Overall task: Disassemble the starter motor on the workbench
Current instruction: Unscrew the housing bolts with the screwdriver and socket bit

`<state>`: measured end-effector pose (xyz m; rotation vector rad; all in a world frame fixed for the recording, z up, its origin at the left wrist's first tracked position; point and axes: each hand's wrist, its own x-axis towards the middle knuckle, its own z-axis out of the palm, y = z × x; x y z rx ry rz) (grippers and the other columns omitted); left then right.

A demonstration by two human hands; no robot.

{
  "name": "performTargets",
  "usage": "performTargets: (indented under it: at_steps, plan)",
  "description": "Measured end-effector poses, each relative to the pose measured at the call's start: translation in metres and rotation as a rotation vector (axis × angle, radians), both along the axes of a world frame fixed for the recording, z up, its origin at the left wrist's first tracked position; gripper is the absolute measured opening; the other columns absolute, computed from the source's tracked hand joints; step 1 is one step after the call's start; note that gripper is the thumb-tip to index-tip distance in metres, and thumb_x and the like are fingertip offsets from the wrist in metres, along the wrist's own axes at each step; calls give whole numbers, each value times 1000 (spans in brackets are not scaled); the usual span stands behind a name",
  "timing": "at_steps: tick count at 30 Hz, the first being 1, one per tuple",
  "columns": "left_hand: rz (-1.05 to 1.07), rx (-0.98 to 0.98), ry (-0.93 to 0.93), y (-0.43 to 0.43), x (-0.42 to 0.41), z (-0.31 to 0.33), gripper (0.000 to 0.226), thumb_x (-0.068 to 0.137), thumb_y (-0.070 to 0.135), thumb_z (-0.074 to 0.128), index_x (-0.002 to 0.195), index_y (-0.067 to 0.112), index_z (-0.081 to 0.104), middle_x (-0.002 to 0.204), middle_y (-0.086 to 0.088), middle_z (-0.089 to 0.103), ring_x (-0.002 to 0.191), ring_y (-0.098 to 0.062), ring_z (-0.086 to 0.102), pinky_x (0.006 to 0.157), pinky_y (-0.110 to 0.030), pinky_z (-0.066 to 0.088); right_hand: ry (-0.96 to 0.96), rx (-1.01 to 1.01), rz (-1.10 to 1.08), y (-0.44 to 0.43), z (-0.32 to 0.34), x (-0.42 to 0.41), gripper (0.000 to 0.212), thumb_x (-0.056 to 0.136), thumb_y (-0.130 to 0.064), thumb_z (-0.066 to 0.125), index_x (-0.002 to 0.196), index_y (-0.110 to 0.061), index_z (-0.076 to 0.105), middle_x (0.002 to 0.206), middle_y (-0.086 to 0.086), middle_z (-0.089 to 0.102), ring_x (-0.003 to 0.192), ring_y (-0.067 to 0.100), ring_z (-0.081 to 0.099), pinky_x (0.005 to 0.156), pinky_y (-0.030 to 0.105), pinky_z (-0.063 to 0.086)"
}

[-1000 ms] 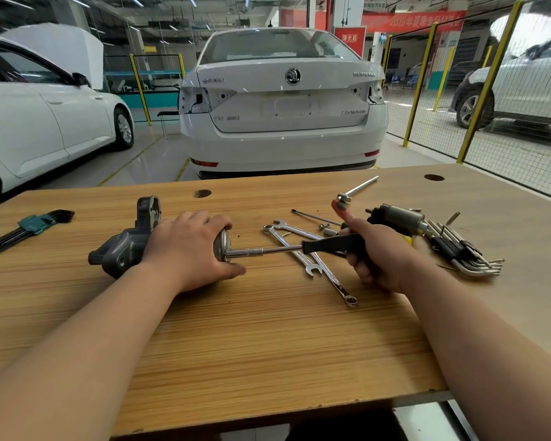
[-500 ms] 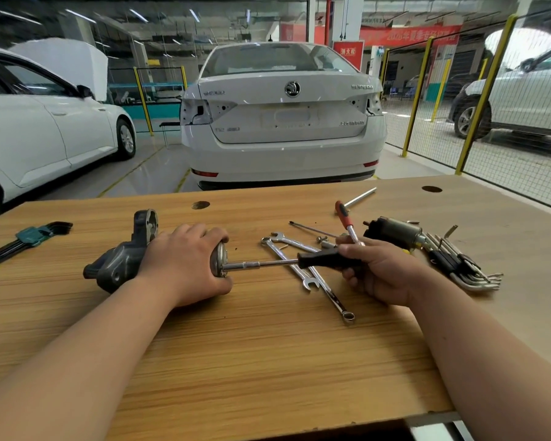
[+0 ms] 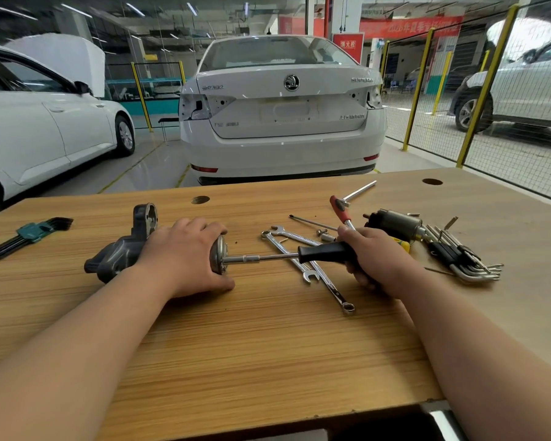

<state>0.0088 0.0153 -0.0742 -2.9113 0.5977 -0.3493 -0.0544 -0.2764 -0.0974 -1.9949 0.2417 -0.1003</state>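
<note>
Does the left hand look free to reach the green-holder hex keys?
Likely only after letting go: the left hand grips the grey starter motor housing; only bare wooden bench lies between it and the green-holder hex keys.

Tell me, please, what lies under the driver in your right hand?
Two spanners lie on the bench under the driver, whose tip meets the motor. Its handle covers a short stretch of each; the right hand hides whatever lies beneath it.
</note>
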Motion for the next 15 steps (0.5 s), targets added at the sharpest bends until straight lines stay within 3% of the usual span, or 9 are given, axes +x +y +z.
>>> performTargets:
  at_steps: [5, 11, 15]
  plan:
    - [-15, -16, -17, -1, -1, -1, 92, 59, 81, 55, 138, 40, 28, 134, 10, 43, 122, -15, 40, 95, -37, 37, 15, 83, 26, -2, -1, 2, 37, 97, -49, 50, 100, -14, 61, 57, 1, 61, 42, 14, 48, 42, 27, 39]
    - [-18, -35, -20, 0, 1, -4, 90, 58, 78, 55, 135, 41, 30, 132, 10, 44, 120, -15, 41, 96, -39, 35, 42, 408, 106, -10, -3, 4, 21, 93, -24, 63, 111, -13, 63, 91, 14, 65, 58, 13, 58, 53, 27, 48]
    - [-13, -43, -11, 0, 2, -4, 89, 57, 78, 55, 135, 42, 29, 131, 10, 43, 120, -15, 40, 97, -38, 34, 64, 764, 130, -10, -1, 1, 50, 71, -6, 69, 119, -14, 58, 109, 20, 63, 61, 16, 59, 57, 28, 53]
